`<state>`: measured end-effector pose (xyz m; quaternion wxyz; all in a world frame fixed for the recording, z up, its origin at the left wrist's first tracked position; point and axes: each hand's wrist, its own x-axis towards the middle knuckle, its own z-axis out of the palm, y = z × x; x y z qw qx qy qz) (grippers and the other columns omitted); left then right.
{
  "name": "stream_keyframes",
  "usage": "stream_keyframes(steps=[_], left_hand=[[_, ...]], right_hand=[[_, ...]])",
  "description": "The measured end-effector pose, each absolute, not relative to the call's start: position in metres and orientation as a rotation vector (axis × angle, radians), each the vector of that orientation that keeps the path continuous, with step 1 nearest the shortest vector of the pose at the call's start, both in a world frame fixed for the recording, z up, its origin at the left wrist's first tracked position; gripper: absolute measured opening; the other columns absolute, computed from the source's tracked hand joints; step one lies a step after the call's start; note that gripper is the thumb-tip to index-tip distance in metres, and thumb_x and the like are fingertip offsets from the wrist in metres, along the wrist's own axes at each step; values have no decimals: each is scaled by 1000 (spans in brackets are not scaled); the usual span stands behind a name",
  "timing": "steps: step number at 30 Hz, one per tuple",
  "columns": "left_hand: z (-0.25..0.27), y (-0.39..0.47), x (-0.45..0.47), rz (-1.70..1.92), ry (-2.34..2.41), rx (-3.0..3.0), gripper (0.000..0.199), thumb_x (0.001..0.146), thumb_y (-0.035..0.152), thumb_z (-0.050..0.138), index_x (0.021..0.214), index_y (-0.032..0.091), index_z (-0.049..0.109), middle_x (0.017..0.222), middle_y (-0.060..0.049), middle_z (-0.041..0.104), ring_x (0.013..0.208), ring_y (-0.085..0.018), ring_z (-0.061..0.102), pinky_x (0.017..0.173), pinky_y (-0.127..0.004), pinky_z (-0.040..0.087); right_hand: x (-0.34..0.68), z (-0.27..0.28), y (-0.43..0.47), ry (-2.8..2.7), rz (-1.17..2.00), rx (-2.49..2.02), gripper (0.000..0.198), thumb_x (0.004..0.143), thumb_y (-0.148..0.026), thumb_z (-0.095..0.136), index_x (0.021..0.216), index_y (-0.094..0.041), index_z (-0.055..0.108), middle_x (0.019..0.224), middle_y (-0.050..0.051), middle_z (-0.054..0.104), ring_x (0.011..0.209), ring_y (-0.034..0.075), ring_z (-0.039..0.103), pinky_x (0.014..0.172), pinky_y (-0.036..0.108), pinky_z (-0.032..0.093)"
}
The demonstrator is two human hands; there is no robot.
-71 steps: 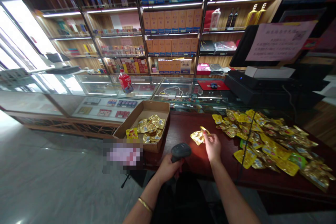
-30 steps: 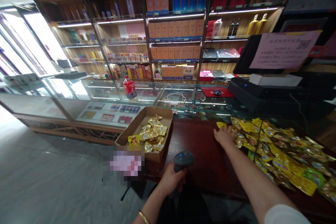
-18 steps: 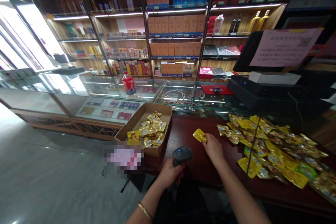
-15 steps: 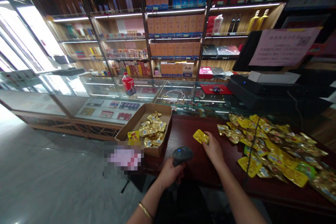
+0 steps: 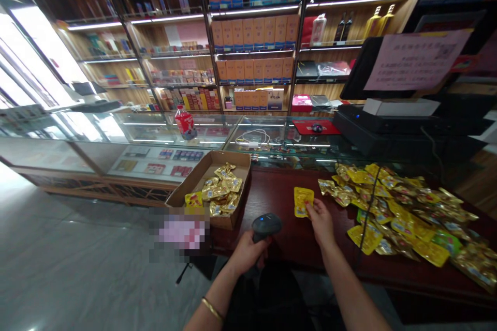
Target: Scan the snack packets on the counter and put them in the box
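My left hand (image 5: pixel 248 251) is wrapped round the handle of a dark barcode scanner (image 5: pixel 267 226), whose head points forward over the table edge. Between the fingers and thumb of my right hand (image 5: pixel 321 221) is a yellow snack packet (image 5: pixel 303 201), held above the dark red table (image 5: pixel 272 194) with its broad face showing. To the left stands an open cardboard box (image 5: pixel 181 189) with several gold packets (image 5: pixel 223 189) and a yellow one (image 5: pixel 193 199) in it. A large heap of gold and yellow packets (image 5: pixel 392 212) lies to the right of my right hand.
A black cable (image 5: pixel 370 207) crosses the heap. Behind the table is a glass display counter (image 5: pixel 213 126) bearing a red-labelled bottle (image 5: pixel 185 123), a white cable (image 5: pixel 254 138) and a mouse (image 5: pixel 317 128) on a red mat. A monitor (image 5: pixel 357 70) stands at the right.
My right hand has turned the yellow packet more upright and moved it slightly right, away from the scanner. The left hand keeps its grip on the scanner. The whole view has shifted a little.
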<state>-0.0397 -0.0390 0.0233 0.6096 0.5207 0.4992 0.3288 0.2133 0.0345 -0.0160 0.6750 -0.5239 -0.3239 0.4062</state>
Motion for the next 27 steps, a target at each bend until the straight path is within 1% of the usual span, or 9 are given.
stream_keyframes(steps=[7, 11, 16, 19, 22, 27], left_hand=[[23, -39, -40, 747, 1160, 1237, 37, 79, 53, 70, 71, 19, 59, 52, 1, 61, 37, -11, 50, 39, -22, 34], [21, -40, -41, 745, 1156, 1257, 40, 80, 55, 70, 67, 18, 59, 53, -1, 61, 38, -11, 51, 40, -23, 35], [22, -40, -42, 733, 1142, 1269, 41, 79, 55, 69, 65, 18, 59, 52, -1, 61, 38, -11, 51, 41, -23, 35], [23, -41, -42, 742, 1145, 1257, 43, 78, 58, 70, 63, 19, 59, 52, -1, 61, 38, -11, 51, 41, -23, 36], [24, -43, -41, 775, 1160, 1225, 46, 76, 61, 72, 63, 19, 59, 53, -1, 61, 39, -12, 52, 41, -23, 36], [22, -42, -40, 804, 1157, 1220, 45, 76, 60, 72, 64, 19, 59, 53, -2, 63, 38, -11, 52, 39, -22, 35]], right_hand=[[211, -12, 34, -767, 863, -1240, 57, 62, -67, 82, 94, -24, 62, 84, 6, 81, 73, 26, 77, 69, 37, 62], [210, -8, 32, -835, 823, -1300, 58, 66, -74, 76, 91, -24, 61, 80, 7, 80, 74, 28, 76, 63, 36, 59], [211, -4, 30, -869, 796, -1336, 62, 64, -79, 75, 90, -24, 62, 74, 6, 77, 69, 29, 74, 58, 36, 56], [211, -5, 31, -879, 796, -1326, 62, 65, -79, 74, 91, -24, 62, 74, 6, 76, 69, 28, 73, 59, 36, 56], [210, -6, 31, -880, 796, -1322, 60, 65, -78, 75, 90, -24, 62, 78, 7, 77, 71, 28, 73, 61, 37, 57], [210, -9, 34, -876, 788, -1313, 58, 65, -75, 75, 89, -25, 61, 83, 8, 77, 79, 29, 74, 67, 39, 59]])
